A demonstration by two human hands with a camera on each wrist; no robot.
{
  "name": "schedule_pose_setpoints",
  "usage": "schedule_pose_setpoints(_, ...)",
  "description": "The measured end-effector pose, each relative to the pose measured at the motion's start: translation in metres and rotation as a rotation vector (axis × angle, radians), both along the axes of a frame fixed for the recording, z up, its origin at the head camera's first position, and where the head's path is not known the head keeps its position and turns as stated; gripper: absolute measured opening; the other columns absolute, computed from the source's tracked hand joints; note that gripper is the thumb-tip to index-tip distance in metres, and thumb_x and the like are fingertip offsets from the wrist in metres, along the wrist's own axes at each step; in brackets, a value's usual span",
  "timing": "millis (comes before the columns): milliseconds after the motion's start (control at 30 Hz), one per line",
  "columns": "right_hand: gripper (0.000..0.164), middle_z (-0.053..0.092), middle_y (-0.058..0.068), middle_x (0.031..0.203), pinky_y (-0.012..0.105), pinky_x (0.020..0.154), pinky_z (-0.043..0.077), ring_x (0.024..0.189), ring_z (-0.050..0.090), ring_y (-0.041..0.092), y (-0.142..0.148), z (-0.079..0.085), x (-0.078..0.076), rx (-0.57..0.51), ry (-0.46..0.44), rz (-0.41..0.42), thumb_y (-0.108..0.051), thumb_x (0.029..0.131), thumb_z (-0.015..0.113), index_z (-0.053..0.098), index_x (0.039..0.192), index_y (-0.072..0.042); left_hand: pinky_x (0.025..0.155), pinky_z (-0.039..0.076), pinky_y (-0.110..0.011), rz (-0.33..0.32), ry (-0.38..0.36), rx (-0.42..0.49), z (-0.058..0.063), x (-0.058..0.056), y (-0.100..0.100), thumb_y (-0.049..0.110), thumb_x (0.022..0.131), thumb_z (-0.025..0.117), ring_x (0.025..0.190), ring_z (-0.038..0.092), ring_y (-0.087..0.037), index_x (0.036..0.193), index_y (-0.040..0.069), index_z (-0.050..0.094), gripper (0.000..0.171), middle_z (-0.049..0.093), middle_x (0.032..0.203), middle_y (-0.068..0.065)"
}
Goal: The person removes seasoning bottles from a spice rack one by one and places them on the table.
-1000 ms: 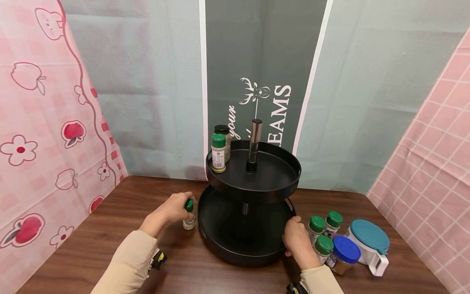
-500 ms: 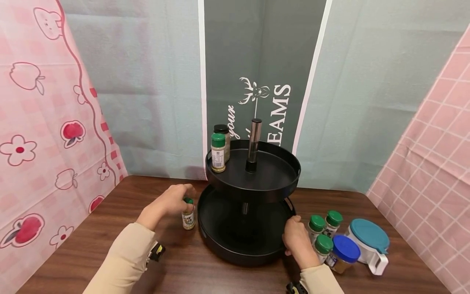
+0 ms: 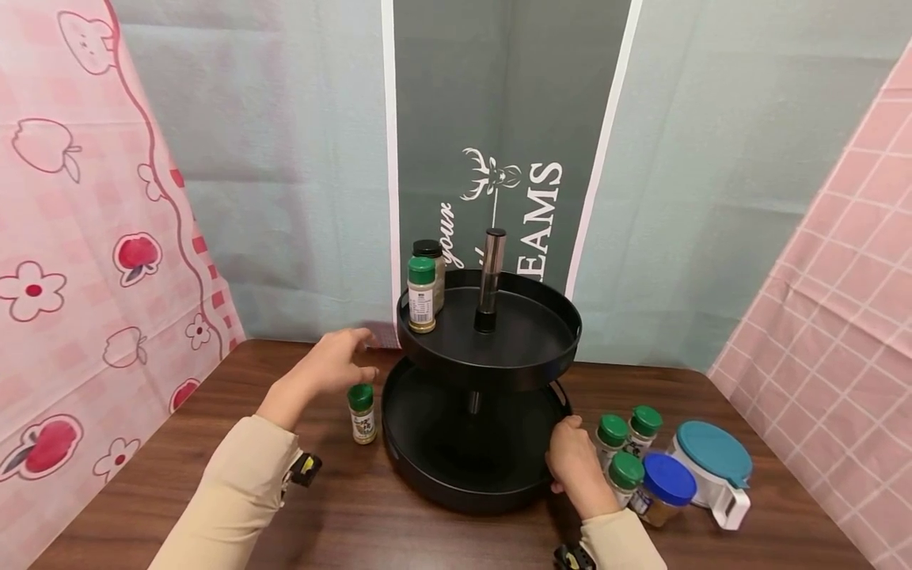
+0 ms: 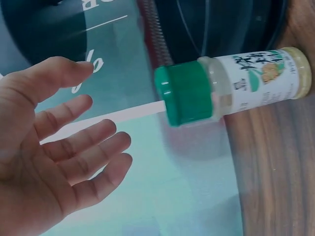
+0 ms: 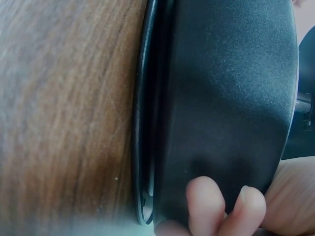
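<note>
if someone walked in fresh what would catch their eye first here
Most likely the black two-tier stand in the middle, with a shaker and a black-lidded jar at the left of its upper tray. The bright blue lid and teal lid on the right might come next. Then perhaps the hands: the left hand, apart from a lone green-capped bottle, and the right hand, holding the lower tray.

r. hand (image 5: 248,209) sat at lower rt + gripped edge of blk tray (image 5: 231,98): fingertips on outer wall, rest of hand past rim. tray wall filled ctr of view. thin dk base ring (image 5: 140,123) ran alongside, narrow gap btwn. brn wood-grain tabletop (image 5: 64,113) lay on l. side. short bit of metal post (image 5: 302,103) showed at rt edge.
</note>
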State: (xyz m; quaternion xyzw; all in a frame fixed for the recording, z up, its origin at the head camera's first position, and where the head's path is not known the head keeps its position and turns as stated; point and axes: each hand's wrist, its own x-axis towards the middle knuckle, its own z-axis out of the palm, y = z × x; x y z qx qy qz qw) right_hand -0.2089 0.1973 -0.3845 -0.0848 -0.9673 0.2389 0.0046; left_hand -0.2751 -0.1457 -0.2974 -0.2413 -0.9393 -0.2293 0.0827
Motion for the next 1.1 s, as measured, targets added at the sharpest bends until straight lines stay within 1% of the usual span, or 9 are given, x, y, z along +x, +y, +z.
schedule_pose_setpoints(133,0.067,0.053,0.028,0.063,0.043,0.058,0.052,0.037,0.05,0.02,0.0,-0.001,-0.001,0.015,0.011,-0.006,0.005,0.076,0.054,0.013,0.124,0.027,0.077,0.047,-0.049,0.022,0.009,0.006,0.006,0.002,0.0,0.02,0.077,0.067,0.095,0.054,-0.033,0.112,0.002,0.056,0.041,0.06,0.103,-0.019)
schedule_pose_setpoints(233,0.066,0.053,0.028,0.063,0.043,0.058,0.052,0.037,0.051,0.02,0.002,-0.001,0.0,0.007,0.004,-0.01,0.004,0.078,0.053,0.012,0.124,0.027,0.078,0.047,-0.049,0.029,0.023,0.016,0.011,0.002,0.002,0.021,0.077,0.066,0.097,0.053,-0.032,0.114,0.002,0.056,0.043,0.06,0.106,-0.019)
schedule_pose_setpoints(333,0.059,0.053,0.029,0.063,0.043,0.056,0.051,0.036,0.051,0.02,0.003,-0.001,0.0,-0.006,0.007,-0.017,0.004,0.079,0.052,0.016,0.119,0.027,0.079,0.046,-0.05,0.025,0.049,0.024,0.015,0.002,0.004,0.021,0.078,0.066,0.098,0.053,-0.033,0.114,0.0,0.055,0.043,0.06,0.107,-0.02)
schedule_pose_setpoints(500,0.049,0.052,0.027,0.061,0.043,0.054,0.051,0.036,0.05,0.02,0.001,-0.001,0.0,0.001,0.021,-0.014,0.004,0.079,0.052,0.023,0.112,0.025,0.077,0.047,-0.051,0.034,0.108,0.057,0.024,0.006,0.005,0.019,0.077,0.067,0.095,0.054,-0.033,0.109,0.002,0.058,0.037,0.061,0.104,-0.02)
schedule_pose_setpoints(700,0.036,0.052,0.029,0.061,0.042,0.053,0.051,0.036,0.05,0.02,-0.001,-0.002,-0.002,0.006,0.038,-0.027,0.004,0.078,0.053,0.03,0.1,0.02,0.078,0.047,-0.05,0.047,0.119,0.108,0.036,0.01,0.006,0.02,0.077,0.067,0.097,0.054,-0.031,0.109,0.005,0.058,0.037,0.059,0.106,-0.019)
schedule_pose_setpoints(967,0.041,0.052,0.024,0.056,0.043,0.055,0.051,0.036,0.05,0.02,-0.002,-0.002,-0.001,0.01,0.024,-0.014,0.004,0.079,0.052,0.027,0.105,0.023,0.079,0.047,-0.049,0.05,0.119,0.111,0.051,0.011,0.013,0.023,0.079,0.067,0.096,0.054,-0.031,0.112,0.005,0.057,0.038,0.058,0.107,-0.019)
schedule_pose_setpoints(1100,0.047,0.052,0.025,0.058,0.043,0.055,0.051,0.038,0.05,0.022,-0.001,-0.002,-0.001,0.018,0.015,-0.015,0.004,0.078,0.053,0.025,0.109,0.024,0.079,0.047,-0.049,0.043,0.126,0.116,0.057,0.01,0.016,0.022,0.078,0.067,0.095,0.054,-0.031,0.112,0.005,0.056,0.04,0.058,0.108,-0.019)
